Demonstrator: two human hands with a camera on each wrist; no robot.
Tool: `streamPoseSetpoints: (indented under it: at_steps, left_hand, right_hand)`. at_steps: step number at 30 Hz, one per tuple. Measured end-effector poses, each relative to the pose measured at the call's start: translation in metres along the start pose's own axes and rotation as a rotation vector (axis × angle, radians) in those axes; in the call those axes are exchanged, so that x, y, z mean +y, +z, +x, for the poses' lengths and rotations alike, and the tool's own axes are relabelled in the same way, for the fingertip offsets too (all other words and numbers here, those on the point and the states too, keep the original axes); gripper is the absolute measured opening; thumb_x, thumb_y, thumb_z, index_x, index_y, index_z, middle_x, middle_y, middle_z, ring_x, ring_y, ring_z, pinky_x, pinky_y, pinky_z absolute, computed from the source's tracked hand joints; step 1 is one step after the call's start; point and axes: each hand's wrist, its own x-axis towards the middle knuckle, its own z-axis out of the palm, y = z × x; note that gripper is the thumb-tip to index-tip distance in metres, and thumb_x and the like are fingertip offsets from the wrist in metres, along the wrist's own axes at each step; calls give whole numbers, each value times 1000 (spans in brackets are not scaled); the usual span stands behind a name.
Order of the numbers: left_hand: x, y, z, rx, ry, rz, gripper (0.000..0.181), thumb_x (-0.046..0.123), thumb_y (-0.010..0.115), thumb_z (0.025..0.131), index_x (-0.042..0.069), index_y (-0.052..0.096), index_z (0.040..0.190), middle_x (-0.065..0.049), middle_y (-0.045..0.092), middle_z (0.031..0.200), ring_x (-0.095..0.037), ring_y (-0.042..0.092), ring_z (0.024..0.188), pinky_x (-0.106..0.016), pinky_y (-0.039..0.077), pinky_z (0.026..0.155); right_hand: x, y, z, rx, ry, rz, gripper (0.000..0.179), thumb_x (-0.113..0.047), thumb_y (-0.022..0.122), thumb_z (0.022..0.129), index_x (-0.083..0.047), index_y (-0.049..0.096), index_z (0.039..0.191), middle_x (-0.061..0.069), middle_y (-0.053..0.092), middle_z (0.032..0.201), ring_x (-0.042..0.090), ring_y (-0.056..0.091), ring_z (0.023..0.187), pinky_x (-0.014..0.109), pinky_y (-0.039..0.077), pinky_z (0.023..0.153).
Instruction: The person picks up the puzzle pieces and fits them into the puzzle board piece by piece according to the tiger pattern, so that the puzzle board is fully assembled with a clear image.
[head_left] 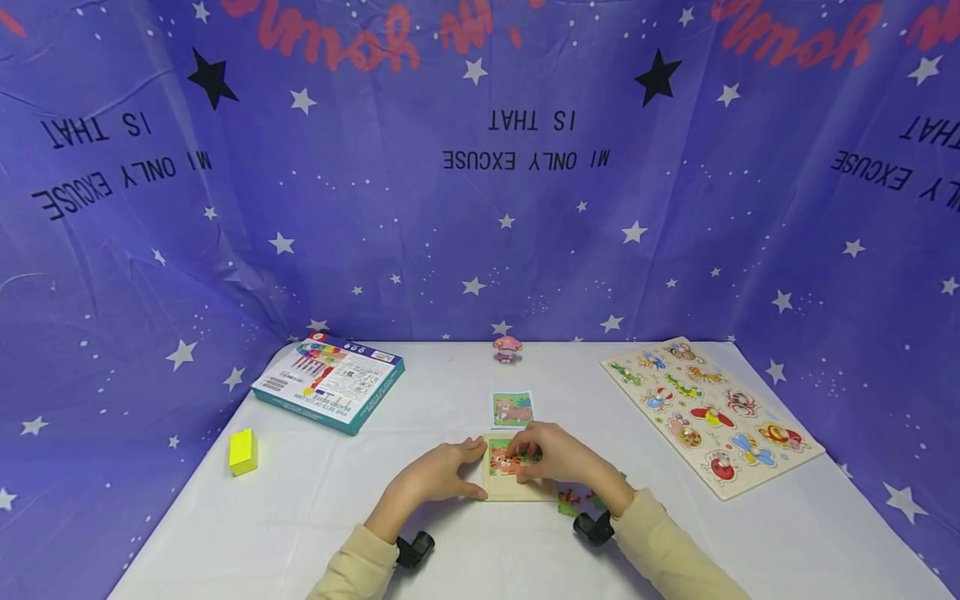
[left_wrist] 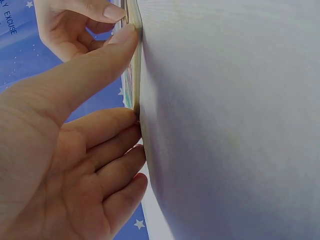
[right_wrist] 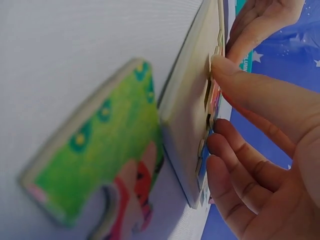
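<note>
Looks roughly half done: the far half of the square, pale wooden puzzle tray (head_left: 517, 490), set mid-counter on the white-covered counter (head_left: 187, 533), is filled with orange tiger-print pieces (head_left: 501, 460), while the near part is left bare. Flat green-and-red jigsaw pieces (head_left: 568, 501) are lying loose by the tray's right side, partly hidden, so no count can be given. The tray's left edge is touched by the left hand (head_left: 442, 471), fingers loose and fairly straight. A thin printed puzzle piece (right_wrist: 213, 97) at the tray is pinched by the right hand (head_left: 555, 454); whether it's fully seated can't be told. As for other containers, the flat teal-and-white cardboard box (head_left: 330, 379) appears closed, contents hidden, and colourful bug pieces (head_left: 708, 417) are carried on the cream wooden board (head_left: 782, 463).
</note>
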Motion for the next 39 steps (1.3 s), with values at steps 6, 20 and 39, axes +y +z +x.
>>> streamPoseSetpoints:
  at_steps: [6,20,39]
  left_hand:
    - [0,0,0,2,2,-3,80,39,78,78,-1,46,140,-15,42,146,-30,40,135,-43,34,110]
    - [0,0,1,-3,0,-4,80,38,78,79,-1,46,140,-14,42,147,-29,40,135,-43,33,111]
    - [1,0,0,-3,-10,-16,80,37,78,79,-1,46,141,-15,41,147,-30,39,136,-44,32,111]
  right_hand:
    - [0,0,0,-2,0,4,26,-19,81,78,-13,71,102,-5,66,94,14,57,81,25,50,72]
    - [-1,2,0,20,11,29,22,-14,82,76,-12,72,96,-4,65,89,16,58,79,28,52,71]
    - [0,-12,-15,54,-1,43,24,-9,74,85,-8,71,109,3,69,101,18,62,90,31,54,76]
